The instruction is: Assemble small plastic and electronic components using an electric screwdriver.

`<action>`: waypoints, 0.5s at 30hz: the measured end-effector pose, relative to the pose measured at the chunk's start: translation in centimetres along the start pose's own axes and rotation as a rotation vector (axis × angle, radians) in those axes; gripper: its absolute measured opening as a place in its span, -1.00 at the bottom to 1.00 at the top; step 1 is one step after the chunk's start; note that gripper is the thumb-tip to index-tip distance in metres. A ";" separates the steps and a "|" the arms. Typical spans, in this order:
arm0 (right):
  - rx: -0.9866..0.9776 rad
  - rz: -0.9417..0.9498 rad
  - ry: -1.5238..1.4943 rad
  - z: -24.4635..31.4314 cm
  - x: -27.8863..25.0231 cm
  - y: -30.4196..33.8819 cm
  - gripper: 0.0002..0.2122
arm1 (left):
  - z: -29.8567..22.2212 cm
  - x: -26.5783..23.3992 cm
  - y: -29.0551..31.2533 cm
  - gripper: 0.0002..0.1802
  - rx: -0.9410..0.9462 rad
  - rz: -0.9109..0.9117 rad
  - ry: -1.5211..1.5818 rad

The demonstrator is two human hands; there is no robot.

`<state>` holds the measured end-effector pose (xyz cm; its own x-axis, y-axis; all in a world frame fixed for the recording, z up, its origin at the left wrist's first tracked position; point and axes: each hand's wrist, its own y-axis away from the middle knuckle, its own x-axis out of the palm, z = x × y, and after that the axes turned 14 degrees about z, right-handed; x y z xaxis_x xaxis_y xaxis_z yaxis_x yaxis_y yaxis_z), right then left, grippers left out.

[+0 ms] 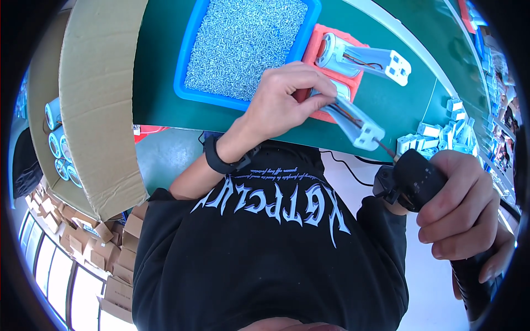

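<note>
My left hand [284, 99] pinches a pale blue plastic housing [356, 122] with brown wires along its channel. Its round end sits in a red-orange foam block [356, 88], partly hidden by my fingers. A black power screwdriver [418, 179] is gripped in my right hand [461, 207], and its thin bit meets the housing's narrow end; whether it sits in a screw hole I cannot tell. Beyond it, a second housing [342, 55] of the same kind lies in the foam block, its narrow end pointing right.
A blue tray [182, 83] full of small metal screws [243, 47] stands on the green table [160, 102]. To the right lies a pile of small pale blue plastic parts [441, 135]. At left, a cardboard box [102, 105] holds more round housings [55, 144].
</note>
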<state>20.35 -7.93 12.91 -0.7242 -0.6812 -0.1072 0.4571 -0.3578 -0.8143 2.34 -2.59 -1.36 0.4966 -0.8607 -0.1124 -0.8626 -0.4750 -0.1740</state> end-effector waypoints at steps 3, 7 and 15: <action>0.029 0.030 0.005 0.1 -0.2 0.1 -0.57 | 0.5 1.2 -0.1 -0.84 0.057 -0.070 -0.110; 0.094 -0.033 0.044 0.8 0.2 0.6 -0.56 | 0.8 1.4 0.1 -0.83 0.061 -0.103 -0.156; -0.200 -0.229 -0.014 8.2 -0.2 -1.9 -0.96 | 0.3 0.7 0.0 -0.86 0.038 -0.090 -0.158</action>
<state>23.82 -12.35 19.18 -0.7887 -0.6068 0.0988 0.1709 -0.3707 -0.9129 2.75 -3.18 -1.68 0.5833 -0.7739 -0.2467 -0.8111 -0.5390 -0.2272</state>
